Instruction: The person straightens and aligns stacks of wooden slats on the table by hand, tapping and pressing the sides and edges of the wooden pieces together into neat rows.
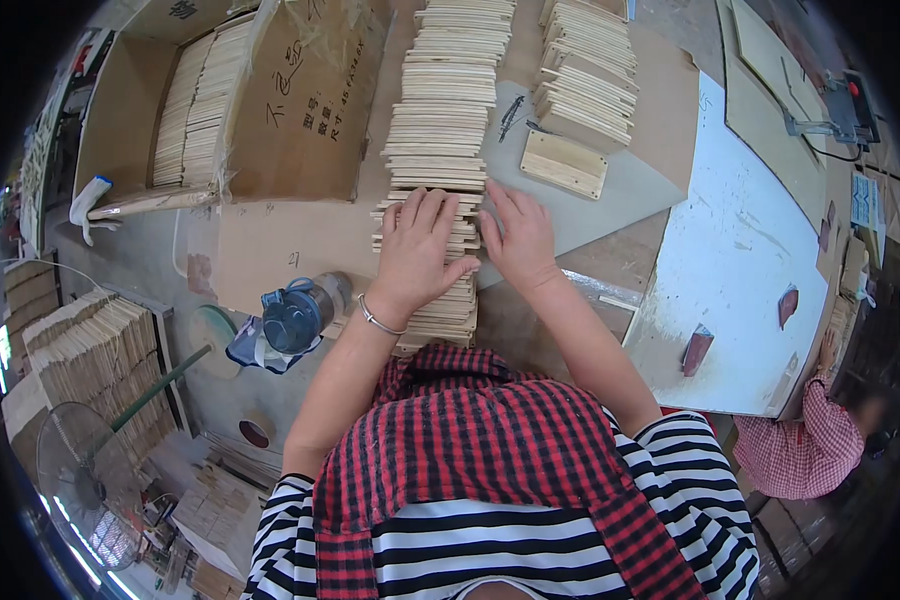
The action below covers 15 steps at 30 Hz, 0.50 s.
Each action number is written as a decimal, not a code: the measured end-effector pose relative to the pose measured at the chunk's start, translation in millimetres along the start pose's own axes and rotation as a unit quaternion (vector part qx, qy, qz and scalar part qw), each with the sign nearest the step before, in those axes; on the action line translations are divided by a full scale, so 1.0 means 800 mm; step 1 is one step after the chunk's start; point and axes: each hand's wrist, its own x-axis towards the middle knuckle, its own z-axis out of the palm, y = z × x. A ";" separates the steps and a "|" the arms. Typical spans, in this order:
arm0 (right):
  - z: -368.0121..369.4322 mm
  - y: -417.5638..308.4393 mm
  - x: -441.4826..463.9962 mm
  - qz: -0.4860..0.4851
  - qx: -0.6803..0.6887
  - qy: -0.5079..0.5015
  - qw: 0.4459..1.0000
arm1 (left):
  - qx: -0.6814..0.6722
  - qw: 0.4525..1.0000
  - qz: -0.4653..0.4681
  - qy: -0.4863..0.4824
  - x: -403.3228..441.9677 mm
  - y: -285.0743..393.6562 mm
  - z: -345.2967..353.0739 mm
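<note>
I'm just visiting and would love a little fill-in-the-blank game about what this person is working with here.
1. The left hand rests on a long row of thin boards made of ____, with the right hand at its edge.
2. A bracelet circles the ____ wrist.
3. The checked apron is red and ____.
4. The lid of the bottle is ____.

Missing words: wood; left; black; blue.

The left hand [417,240] rests palm-down across a long row of thin wooden panels [442,120], the right hand [521,232] at its side. A single panel [564,165] lies flat near a shorter row [592,85]; an open carton [315,110] holds more.
</note>
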 end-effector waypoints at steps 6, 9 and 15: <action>0.001 -0.009 -0.008 0.000 -0.023 -0.019 1.000 | -0.002 1.000 0.000 0.002 0.003 0.000 0.001; 0.000 -0.009 -0.011 0.001 -0.027 -0.043 0.999 | -0.003 1.000 -0.002 -0.004 0.002 -0.001 0.002; 0.000 -0.007 -0.010 -0.001 -0.006 -0.025 1.000 | 0.000 1.000 -0.016 -0.002 0.002 0.002 0.000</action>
